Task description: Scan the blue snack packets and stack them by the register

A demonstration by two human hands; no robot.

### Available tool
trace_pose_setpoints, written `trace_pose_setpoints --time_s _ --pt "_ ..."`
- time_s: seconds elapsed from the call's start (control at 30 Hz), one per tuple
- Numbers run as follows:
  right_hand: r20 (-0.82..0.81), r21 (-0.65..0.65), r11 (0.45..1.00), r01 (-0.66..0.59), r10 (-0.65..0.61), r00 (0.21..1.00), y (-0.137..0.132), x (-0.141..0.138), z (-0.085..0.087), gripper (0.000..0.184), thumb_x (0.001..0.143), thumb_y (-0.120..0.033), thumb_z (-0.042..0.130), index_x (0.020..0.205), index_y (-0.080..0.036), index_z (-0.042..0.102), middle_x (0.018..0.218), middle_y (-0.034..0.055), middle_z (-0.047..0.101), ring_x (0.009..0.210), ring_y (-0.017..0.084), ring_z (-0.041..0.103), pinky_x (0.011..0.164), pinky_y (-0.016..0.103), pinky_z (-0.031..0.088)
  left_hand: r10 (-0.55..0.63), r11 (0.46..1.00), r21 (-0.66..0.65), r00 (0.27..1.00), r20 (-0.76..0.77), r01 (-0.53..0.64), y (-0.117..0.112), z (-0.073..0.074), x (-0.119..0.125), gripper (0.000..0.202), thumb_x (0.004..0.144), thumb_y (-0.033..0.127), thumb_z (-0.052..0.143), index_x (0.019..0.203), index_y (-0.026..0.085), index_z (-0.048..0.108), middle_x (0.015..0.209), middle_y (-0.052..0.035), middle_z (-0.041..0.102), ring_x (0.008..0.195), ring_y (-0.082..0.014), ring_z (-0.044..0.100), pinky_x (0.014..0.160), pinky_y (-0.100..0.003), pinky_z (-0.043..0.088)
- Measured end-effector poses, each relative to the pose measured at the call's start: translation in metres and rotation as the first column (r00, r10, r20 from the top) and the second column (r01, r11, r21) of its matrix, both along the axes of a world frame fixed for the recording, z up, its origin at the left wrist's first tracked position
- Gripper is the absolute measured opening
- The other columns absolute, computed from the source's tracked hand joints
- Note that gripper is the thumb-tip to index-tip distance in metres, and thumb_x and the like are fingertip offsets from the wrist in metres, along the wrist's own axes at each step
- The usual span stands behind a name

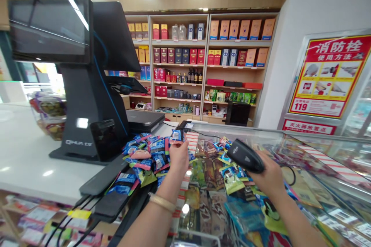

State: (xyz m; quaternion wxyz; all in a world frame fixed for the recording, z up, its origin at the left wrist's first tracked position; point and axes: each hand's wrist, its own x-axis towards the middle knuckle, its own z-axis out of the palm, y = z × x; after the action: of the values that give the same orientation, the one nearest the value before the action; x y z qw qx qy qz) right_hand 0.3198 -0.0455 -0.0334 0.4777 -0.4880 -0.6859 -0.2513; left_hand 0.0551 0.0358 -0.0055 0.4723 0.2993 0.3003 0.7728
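My left hand (179, 156), with a bracelet (162, 202) on the wrist, pinches a small blue snack packet (177, 135) whose barcode faces me. Wrapped in my right hand (269, 177) is a black handheld barcode scanner (245, 156), its head pointing left, apart from the packet. A heap of similar blue and pink snack packets (158, 147) lies just left of my left hand. Below the scanner, green and blue snack packets (232, 179) are spread on the glass counter top (275, 128).
A black checkout terminal (84, 104) stands on the white counter (26, 142) at left, near a clear tub (50, 114). Black power adapters (101, 177) with cables lie in front. Shelves (179, 40) of boxes and bottles stand behind. A red fire-hydrant sign (330, 75) hangs at right.
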Motion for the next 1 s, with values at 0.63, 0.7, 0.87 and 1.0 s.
trace_pose_setpoints --time_s 0.63,0.7,0.87,1.0 --pt "-0.028 -0.028 0.993 0.119 -0.120 0.992 -0.005 0.006 0.012 0.014 0.073 -0.030 0.054 0.082 -0.021 0.060 0.076 0.0035 0.064 0.072 0.021 0.063 0.063 0.028 0.046 -0.391 0.826 -0.061 0.648 0.653 0.560 -0.015 0.021 -0.007 0.030 0.098 0.021 0.040 0.119 0.003 0.051 0.088 -0.0122 0.071 0.070 -0.0097 0.071 0.063 -0.012 0.058" --pt "-0.026 0.001 0.987 0.159 -0.159 0.987 -0.007 0.011 0.015 0.014 0.074 -0.028 0.053 0.084 -0.021 0.061 0.077 0.0039 0.065 0.072 0.021 0.063 0.062 0.027 0.045 -0.407 0.821 -0.141 0.739 0.536 0.554 -0.018 0.013 0.004 0.021 0.094 0.016 0.047 0.108 0.005 0.057 0.084 -0.0109 0.071 0.068 -0.0094 0.070 0.062 -0.011 0.057" --pt "-0.041 0.051 0.963 0.264 -0.262 0.964 -0.006 0.025 0.016 0.020 0.073 -0.030 0.054 0.087 -0.020 0.064 0.078 0.0054 0.066 0.074 0.021 0.062 0.060 0.026 0.042 -0.429 0.903 -0.164 0.798 -0.424 0.398 -0.029 -0.023 0.033 0.030 0.075 0.016 0.069 0.104 0.014 0.061 0.089 -0.0100 0.071 0.085 -0.0197 0.070 0.080 -0.033 0.058" --pt "-0.078 0.001 0.935 0.354 -0.353 0.933 -0.003 0.033 0.011 0.025 0.073 -0.032 0.055 0.092 -0.019 0.065 0.082 0.0060 0.067 0.078 0.021 0.062 0.062 0.025 0.041 -0.062 0.859 0.094 0.283 -0.957 0.504 -0.046 -0.043 0.045 0.059 0.074 0.018 0.066 0.130 0.024 0.052 0.131 -0.0112 0.055 0.122 -0.0256 0.053 0.105 -0.043 0.042"
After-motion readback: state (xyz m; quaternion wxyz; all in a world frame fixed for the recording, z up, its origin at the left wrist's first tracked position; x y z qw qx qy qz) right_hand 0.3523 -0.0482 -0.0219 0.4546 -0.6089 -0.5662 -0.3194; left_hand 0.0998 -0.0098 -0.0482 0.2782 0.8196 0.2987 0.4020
